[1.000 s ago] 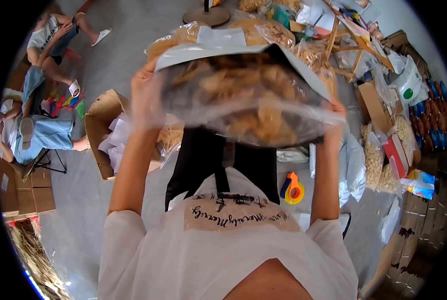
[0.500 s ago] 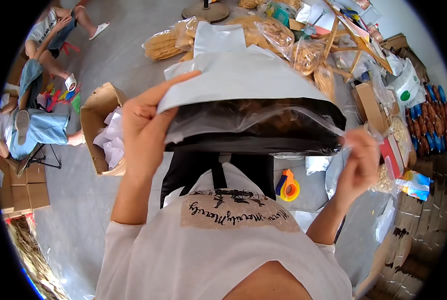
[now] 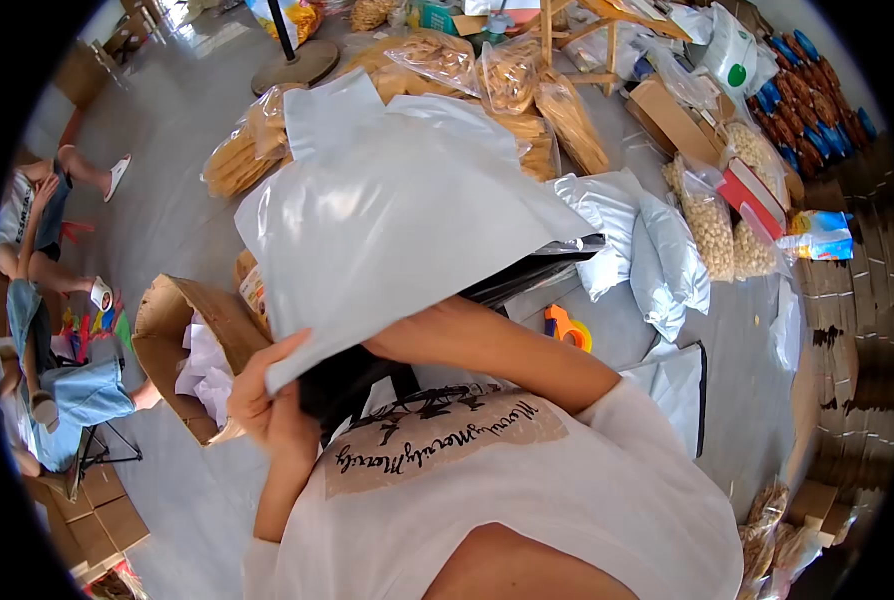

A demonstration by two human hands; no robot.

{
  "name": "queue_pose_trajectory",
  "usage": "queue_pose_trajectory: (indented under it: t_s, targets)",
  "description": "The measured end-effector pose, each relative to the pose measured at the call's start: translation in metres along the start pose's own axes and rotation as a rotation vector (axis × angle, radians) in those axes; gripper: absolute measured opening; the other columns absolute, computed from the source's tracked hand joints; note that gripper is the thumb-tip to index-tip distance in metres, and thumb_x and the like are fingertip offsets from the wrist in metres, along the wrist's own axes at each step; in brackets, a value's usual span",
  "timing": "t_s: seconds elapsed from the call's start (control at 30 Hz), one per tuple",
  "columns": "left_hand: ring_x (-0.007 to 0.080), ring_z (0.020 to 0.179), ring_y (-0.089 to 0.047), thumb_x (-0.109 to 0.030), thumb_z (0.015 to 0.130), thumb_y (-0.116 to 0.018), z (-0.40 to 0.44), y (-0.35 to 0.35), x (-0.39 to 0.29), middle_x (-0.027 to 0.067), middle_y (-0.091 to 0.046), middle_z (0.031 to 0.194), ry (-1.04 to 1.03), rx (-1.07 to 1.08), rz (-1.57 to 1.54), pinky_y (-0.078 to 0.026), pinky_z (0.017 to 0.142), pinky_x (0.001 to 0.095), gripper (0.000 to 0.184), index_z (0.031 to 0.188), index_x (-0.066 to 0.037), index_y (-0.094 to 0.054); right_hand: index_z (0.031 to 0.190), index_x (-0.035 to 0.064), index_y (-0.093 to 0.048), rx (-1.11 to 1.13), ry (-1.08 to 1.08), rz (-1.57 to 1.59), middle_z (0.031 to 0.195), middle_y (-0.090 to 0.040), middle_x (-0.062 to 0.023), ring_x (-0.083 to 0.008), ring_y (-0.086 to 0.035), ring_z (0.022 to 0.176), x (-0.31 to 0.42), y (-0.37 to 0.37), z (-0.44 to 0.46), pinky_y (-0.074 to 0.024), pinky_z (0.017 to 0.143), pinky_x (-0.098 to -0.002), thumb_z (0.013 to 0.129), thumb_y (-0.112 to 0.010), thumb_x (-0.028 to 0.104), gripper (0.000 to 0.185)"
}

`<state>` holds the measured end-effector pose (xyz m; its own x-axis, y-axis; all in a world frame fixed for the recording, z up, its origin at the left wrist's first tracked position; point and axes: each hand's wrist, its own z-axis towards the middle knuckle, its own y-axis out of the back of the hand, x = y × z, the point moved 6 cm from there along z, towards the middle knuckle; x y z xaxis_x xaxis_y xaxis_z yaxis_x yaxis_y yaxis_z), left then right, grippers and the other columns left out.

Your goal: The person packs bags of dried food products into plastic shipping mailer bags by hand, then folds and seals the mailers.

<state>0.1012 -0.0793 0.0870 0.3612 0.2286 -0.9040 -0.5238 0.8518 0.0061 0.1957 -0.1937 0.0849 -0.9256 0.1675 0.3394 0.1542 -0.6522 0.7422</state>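
Observation:
A large grey-white plastic mailing bag point(image 3: 397, 210) with a black inside hangs in front of my chest, its mouth facing me. My left hand point(image 3: 275, 395) pinches the near left corner of its opening between thumb and fingers. My right hand point(image 3: 412, 332) reaches in at the mouth under the upper flap, and the bag hides its fingers. What the bag contains is not visible now. Beyond my right forearm, an orange and yellow tape dispenser point(image 3: 568, 328) lies on the floor.
A cardboard box point(image 3: 177, 330) with white paper stands at left, near two seated people. Bags of tan, dried-looking food point(image 3: 242, 150) lie ahead. Filled silver mailers point(image 3: 657, 250) and bags of pale round pieces point(image 3: 707, 220) are to the right, by stacked flat cardboard point(image 3: 847, 350).
My right hand has left the bag's right edge and gone into its mouth. The left hand keeps its corner, now lower. The view has shifted right, and the clear inner plastic is out of sight.

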Motion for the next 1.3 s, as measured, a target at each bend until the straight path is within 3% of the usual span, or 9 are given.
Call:
queue_pose_trajectory:
  t_s: [0.1, 0.3, 0.37, 0.63, 0.83, 0.93, 1.03, 1.13, 1.3]
  targets:
    - [0.0143, 0.081, -0.057, -0.012, 0.086, -0.05, -0.007, 0.013, 0.001, 0.0114, -0.063, 0.089, 0.047, -0.084, -0.091, -0.042, 0.076, 0.0232, 0.023, 0.093, 0.007, -0.061, 0.084, 0.0035, -0.06, -0.356, 0.167, -0.073, 0.076, -0.059, -0.0083, -0.027, -0.057, 0.071, 0.007, 0.041, -0.035, -0.0458, 0.065, -0.0356, 0.07, -0.062, 0.011, 0.016]
    - [0.0117, 0.076, -0.057, -0.008, 0.083, -0.052, -0.017, 0.005, -0.001, 0.0105, -0.063, 0.086, 0.045, 0.067, 0.029, -0.041, 0.07, 0.0202, 0.021, 0.095, 0.007, -0.061, 0.093, 0.0003, -0.058, -0.213, -0.348, -0.385, 0.09, -0.056, -0.0178, -0.0394, -0.051, 0.085, -0.016, 0.047, -0.074, -0.0394, 0.078, -0.0453, 0.07, -0.057, 0.006, 0.023]
    - [0.0115, 0.075, -0.057, -0.007, 0.082, -0.052, -0.017, 0.007, -0.001, 0.0103, -0.063, 0.084, 0.033, 0.116, 0.037, -0.041, 0.069, 0.0198, 0.021, 0.095, 0.007, -0.061, 0.092, -0.0014, -0.057, -0.133, -0.431, -0.128, 0.097, -0.053, -0.0225, -0.0416, -0.047, 0.091, -0.028, 0.032, -0.07, -0.0346, 0.084, -0.0476, 0.073, -0.053, 0.008, 0.021]
    - [0.0153, 0.083, -0.057, -0.018, 0.085, -0.054, -0.031, 0.03, 0.016, 0.0111, -0.062, 0.093, 0.084, 0.098, 0.005, -0.041, 0.079, 0.0256, 0.027, 0.098, 0.005, -0.059, 0.09, -0.0014, -0.057, -0.087, -0.551, 0.061, 0.086, -0.058, -0.019, -0.0376, -0.054, 0.082, -0.063, 0.025, -0.074, -0.0428, 0.073, -0.0421, 0.076, -0.053, 0.016, 0.022]
    - [0.0143, 0.077, -0.059, -0.002, 0.078, -0.049, -0.023, 0.047, 0.009, 0.0115, -0.064, 0.085, 0.145, -0.212, -0.013, -0.044, 0.072, 0.0232, 0.021, 0.093, 0.006, -0.062, 0.092, -0.0012, -0.058, -0.196, -0.394, 0.016, 0.088, -0.058, -0.0189, -0.0373, -0.055, 0.083, -0.043, 0.041, -0.082, -0.043, 0.075, -0.0406, 0.074, -0.057, 0.012, 0.021]
    - [0.0157, 0.072, -0.059, 0.003, 0.068, -0.046, -0.023, 0.026, -0.001, 0.0144, -0.065, 0.085, 0.021, 0.167, 0.259, -0.043, 0.069, 0.0223, 0.031, 0.093, 0.003, -0.065, 0.092, -0.001, -0.058, -0.015, -0.521, -0.088, 0.089, -0.058, -0.0183, -0.0368, -0.054, 0.084, -0.05, 0.03, -0.081, -0.0421, 0.076, -0.042, 0.075, -0.057, 0.011, 0.021]
    - [0.015, 0.07, -0.058, 0.004, 0.066, -0.048, -0.013, 0.034, -0.014, 0.0127, -0.065, 0.083, -0.044, 0.137, 0.428, -0.042, 0.067, 0.022, 0.032, 0.093, 0.003, -0.065, 0.097, 0.0, -0.058, 0.109, -0.586, -0.08, 0.094, -0.057, -0.0178, -0.0369, -0.053, 0.088, -0.042, 0.043, -0.071, -0.0418, 0.077, -0.0428, 0.076, -0.061, 0.016, 0.027]
    - [0.0128, 0.069, -0.048, 0.005, 0.069, -0.05, -0.005, 0.051, -0.024, 0.0063, -0.054, 0.074, -0.027, 0.051, 0.549, -0.036, 0.066, 0.0198, 0.029, 0.093, 0.002, -0.064, 0.112, 0.0016, -0.051, 0.227, -0.252, -0.214, 0.103, -0.054, -0.0154, -0.0318, -0.05, 0.099, -0.009, 0.073, -0.069, -0.04, 0.082, -0.0406, 0.074, -0.064, 0.025, 0.047]
    - [0.0113, 0.068, -0.039, 0.006, 0.072, -0.05, -0.004, 0.059, -0.022, 0.0038, -0.041, 0.075, -0.014, -0.041, 0.502, -0.031, 0.064, 0.018, 0.023, 0.092, 0.002, -0.062, 0.107, -0.0004, -0.053, 0.536, -0.221, -0.489, 0.102, -0.056, -0.0141, -0.0268, -0.053, 0.098, -0.022, 0.07, -0.113, -0.0402, 0.083, -0.0352, 0.068, -0.067, 0.017, 0.045]
